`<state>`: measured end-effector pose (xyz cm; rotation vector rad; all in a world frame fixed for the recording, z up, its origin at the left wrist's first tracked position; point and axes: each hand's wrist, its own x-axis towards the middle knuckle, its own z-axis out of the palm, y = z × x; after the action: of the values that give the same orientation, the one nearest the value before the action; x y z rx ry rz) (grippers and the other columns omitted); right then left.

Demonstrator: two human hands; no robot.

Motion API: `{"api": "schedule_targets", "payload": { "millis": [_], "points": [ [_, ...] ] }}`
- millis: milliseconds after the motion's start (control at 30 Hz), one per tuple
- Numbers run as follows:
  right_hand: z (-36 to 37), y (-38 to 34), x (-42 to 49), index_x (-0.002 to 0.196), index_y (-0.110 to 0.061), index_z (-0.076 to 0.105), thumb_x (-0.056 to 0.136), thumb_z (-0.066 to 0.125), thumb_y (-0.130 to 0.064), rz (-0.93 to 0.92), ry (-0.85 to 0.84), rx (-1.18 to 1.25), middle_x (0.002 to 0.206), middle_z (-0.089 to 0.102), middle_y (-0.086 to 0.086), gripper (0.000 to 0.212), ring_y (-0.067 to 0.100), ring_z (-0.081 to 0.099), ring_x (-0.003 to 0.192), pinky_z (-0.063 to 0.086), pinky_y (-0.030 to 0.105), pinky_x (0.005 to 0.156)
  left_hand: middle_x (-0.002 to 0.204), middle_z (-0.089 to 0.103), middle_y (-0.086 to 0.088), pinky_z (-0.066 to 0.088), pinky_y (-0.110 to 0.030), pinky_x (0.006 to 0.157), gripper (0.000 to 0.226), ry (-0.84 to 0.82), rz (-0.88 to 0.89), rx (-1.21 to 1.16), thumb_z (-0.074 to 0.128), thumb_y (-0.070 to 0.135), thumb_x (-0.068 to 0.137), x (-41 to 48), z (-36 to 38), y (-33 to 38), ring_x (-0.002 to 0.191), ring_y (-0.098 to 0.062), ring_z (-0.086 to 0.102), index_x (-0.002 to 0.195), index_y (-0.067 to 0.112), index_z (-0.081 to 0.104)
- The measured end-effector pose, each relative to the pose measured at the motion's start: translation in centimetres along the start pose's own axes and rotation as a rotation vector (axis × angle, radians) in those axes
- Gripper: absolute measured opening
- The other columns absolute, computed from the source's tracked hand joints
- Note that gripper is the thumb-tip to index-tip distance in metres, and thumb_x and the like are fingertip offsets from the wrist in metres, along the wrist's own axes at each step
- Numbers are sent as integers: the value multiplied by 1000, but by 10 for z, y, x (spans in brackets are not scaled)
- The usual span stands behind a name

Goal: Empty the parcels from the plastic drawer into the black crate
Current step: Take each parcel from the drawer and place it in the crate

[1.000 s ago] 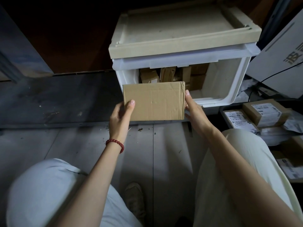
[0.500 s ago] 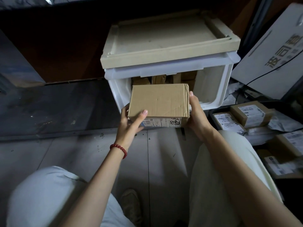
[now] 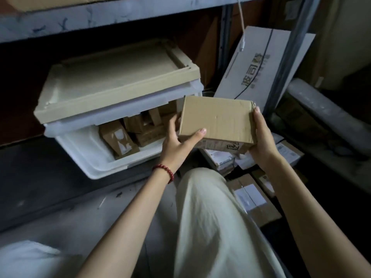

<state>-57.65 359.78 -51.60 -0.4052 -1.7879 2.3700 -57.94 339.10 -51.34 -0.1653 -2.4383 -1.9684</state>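
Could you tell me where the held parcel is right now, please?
In the head view the parcel is right of centre, held between the left hand and right hand, just right of the open drawer and over the labelled parcels.

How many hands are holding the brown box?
2. The left hand grips the brown box at its left end, beside the plastic drawer; the right hand holds its right end.
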Motion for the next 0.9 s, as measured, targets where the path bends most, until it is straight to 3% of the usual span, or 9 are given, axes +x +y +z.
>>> {"api": "schedule_targets", "payload": {
  "millis": [100,200,267,367,467,633,700,800,900],
  "points": [
    [-48,-4,-1,113,-33,59,95,39,-61,-25,104,-12,108,65,1,39,11,64,89,53,30,69,115,57,15,50,-27,89,74,-81,48,77,74,58,67,15,45,13,107,-8,57,128,42,37],
    [-94,10,-2,135,-26,45,86,42,-67,7,255,-26,131,56,11,64,26,57,116,49,47,97,110,57,14,46,-21,76,71,-197,24,182,73,53,75,26,89,11,97,-7,57,134,35,36],
    [-120,29,-6,136,-23,42,86,43,-66,34,360,-49,136,51,13,67,29,52,122,42,53,105,121,57,6,45,-24,82,73,-282,-17,245,73,50,77,29,115,1,103,-13,56,138,29,36],
    [-149,64,-20,128,-22,41,91,45,-61,89,546,-84,137,46,11,54,26,50,121,41,50,106,130,51,0,43,-25,84,71,-393,-53,361,72,50,77,26,148,-22,106,-15,52,136,24,41],
    [-162,101,-37,133,-18,38,92,46,-59,244,653,-94,136,45,13,58,29,50,119,42,50,104,134,48,-4,44,-36,99,74,-455,-106,474,71,55,76,18,168,-53,117,-21,50,137,23,44],
    [-154,149,-62,141,-18,30,92,49,-55,391,679,-145,138,42,10,65,24,47,117,41,34,94,142,44,-1,39,-38,106,79,-550,-140,539,77,49,73,13,176,-90,126,-22,45,139,28,39],
    [-145,157,-63,141,-20,31,92,49,-55,437,656,-138,141,41,9,63,25,47,120,42,36,99,140,46,-1,39,-36,105,77,-544,-124,555,79,44,72,16,174,-98,124,-22,47,136,29,40],
    [-137,162,-62,120,-23,46,89,51,-61,471,605,-118,132,48,9,49,24,51,116,42,44,105,138,47,-4,39,-36,104,77,-467,-124,571,80,44,71,23,168,-105,124,-25,46,135,28,40],
    [-131,167,-61,104,-23,53,82,56,-65,432,564,-159,121,55,6,47,22,56,109,47,39,97,139,42,-6,33,-36,105,82,-402,-48,683,75,50,73,28,165,-110,128,-28,38,142,25,38]
  ]
}}
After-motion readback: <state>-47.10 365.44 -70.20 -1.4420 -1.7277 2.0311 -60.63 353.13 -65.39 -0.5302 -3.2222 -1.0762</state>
